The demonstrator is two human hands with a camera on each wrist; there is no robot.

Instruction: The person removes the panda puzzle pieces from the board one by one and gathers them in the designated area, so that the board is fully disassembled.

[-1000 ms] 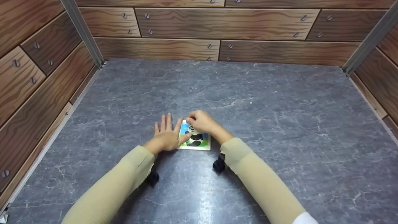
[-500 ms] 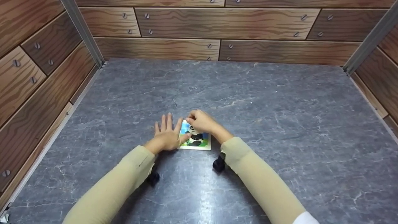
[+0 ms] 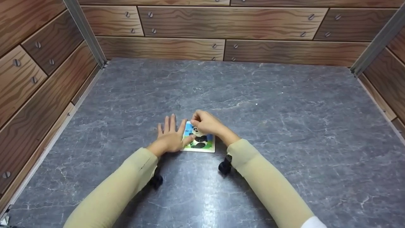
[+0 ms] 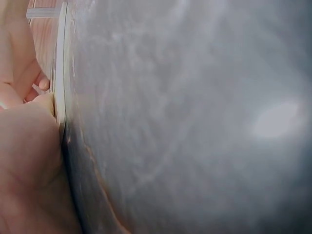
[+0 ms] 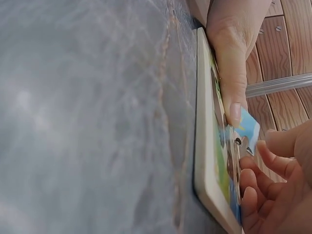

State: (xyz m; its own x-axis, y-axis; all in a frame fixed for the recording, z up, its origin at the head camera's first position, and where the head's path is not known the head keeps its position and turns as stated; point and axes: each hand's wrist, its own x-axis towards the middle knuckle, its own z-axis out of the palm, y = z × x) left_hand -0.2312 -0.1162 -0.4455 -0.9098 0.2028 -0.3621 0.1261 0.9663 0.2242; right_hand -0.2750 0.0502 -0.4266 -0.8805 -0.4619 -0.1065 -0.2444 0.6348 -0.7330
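A small square panda jigsaw puzzle (image 3: pixel 207 146) in a pale frame lies on the grey table. My left hand (image 3: pixel 171 139) is spread flat at its left side, with the thumb (image 5: pixel 231 78) pressing on the picture. At the top edge, my right hand (image 3: pixel 207 123) pinches a blue puzzle piece (image 5: pixel 248 127) between thumb and finger. That piece stands tilted up from the board in the right wrist view, right by the left thumb's tip. The other right fingers curl close over the picture and hide part of it. In the left wrist view, the frame's edge (image 4: pixel 60 68) shows beside the left palm.
The marble-patterned table (image 3: pixel 269 126) extends around the puzzle. Wood-print walls (image 3: pixel 234 23) enclose it at the back and sides, with metal posts (image 3: pixel 87 33) at the corners. Black wrist cameras (image 3: pixel 225 166) hang under both sleeves.
The right hand has shifted very slightly at the puzzle's top edge, and the bright patch at the upper left corner now shows more blue. The left hand stays in place.
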